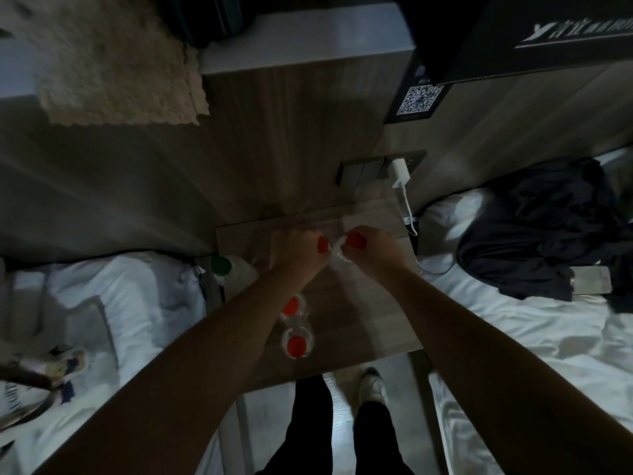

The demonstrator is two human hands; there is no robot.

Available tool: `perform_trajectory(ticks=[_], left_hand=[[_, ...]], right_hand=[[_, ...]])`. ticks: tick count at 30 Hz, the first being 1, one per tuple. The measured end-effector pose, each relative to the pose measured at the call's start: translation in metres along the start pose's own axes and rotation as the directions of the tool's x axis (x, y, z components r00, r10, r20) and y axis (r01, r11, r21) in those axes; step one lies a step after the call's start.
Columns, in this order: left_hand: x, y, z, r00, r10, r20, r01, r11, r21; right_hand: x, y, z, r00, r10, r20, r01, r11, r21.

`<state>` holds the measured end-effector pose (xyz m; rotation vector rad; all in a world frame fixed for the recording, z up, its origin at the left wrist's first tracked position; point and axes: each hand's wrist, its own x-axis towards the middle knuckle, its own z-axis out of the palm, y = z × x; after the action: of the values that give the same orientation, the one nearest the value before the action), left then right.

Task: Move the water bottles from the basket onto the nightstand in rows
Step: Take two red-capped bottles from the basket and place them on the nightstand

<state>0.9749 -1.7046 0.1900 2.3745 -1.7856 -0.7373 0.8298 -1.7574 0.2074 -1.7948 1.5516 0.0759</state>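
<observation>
Two bare arms reach out from the bottom of the view, over dark trousers and a white shoe [373, 385] on the floor. The arms stretch over a small wooden nightstand [359, 323] that sits between two white beds.

The left hand [301, 250] has its fingers wrapped around a bottle with a red cap [322, 244]. The right hand [371, 246] has its fingers closed around another bottle with a red cap [355, 240]. Both bottles are near the back of the tabletop, side by side and very close. I cannot tell if they stand on the wood or are just above it.

Two more red-capped bottles stand nearer the front, one [292, 307] right behind the other [296, 344], making a line. A green-capped bottle [222, 265] sits at the left edge. The basket is not in view.

I think this is the putting-down step: two bottles are going to the back of the row. Next, the hands should set them down straight, in line with the others, and let go gently so they do not tip. Then they can go back for more.
</observation>
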Motion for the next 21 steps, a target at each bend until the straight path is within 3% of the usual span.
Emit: perform_trajectory(ticks=[6, 13, 17, 21], left_hand=[[-0.007, 0.002, 0.008, 0.999, -0.032, -0.015, 0.032, 0.999, 0.013], [-0.023, 0.002, 0.003, 0.997, -0.073, 0.013, 0.072, 0.995, 0.063], [-0.059, 0.009, 0.002, 0.977, -0.135, -0.168, 0.111, 0.983, -0.145], [-0.114, 0.027, 0.006, 0.912, -0.189, -0.365, 0.080, 0.953, -0.292]], right_hand=[[-0.005, 0.006, 0.003, 1.000, -0.016, -0.023, 0.017, 0.998, 0.057], [-0.032, 0.015, -0.011, 0.996, -0.028, 0.090, 0.015, 0.989, 0.144], [-0.056, 0.032, -0.026, 0.993, -0.063, 0.100, 0.056, 0.996, 0.075], [-0.091, 0.054, -0.038, 0.973, -0.188, 0.134, 0.178, 0.980, 0.084]])
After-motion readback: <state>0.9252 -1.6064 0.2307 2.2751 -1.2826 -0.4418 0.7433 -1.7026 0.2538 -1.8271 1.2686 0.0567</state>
